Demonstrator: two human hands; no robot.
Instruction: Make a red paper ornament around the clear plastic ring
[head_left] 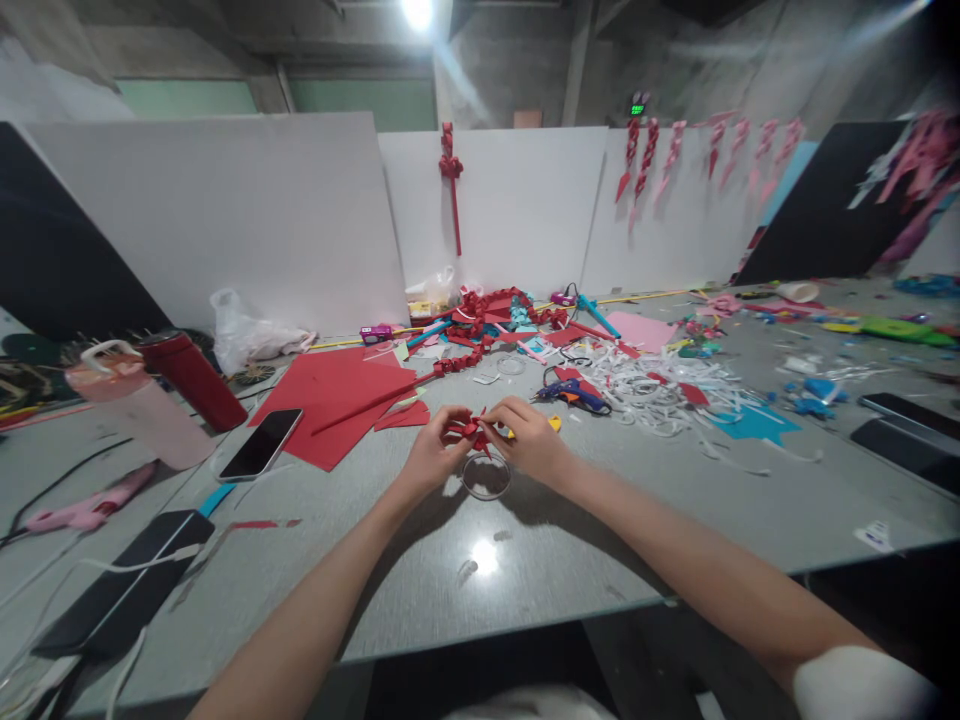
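Note:
Close together over the table, my left hand and my right hand both pinch a small red folded paper piece with pointed ends. Just beneath it is a thin clear ring; whether it touches the paper I cannot tell. To the left of my hands lie red paper sheets, with a red stick that ends in curled red paper across them. A blue glue gun rests beyond my right hand, and a bit of yellow shows beside its fingers.
White paper strips heap up at the right, near a blue paper piece. At the left stand a pink bottle and a red bottle, with a phone, a pink glue gun and a cabled black power strip.

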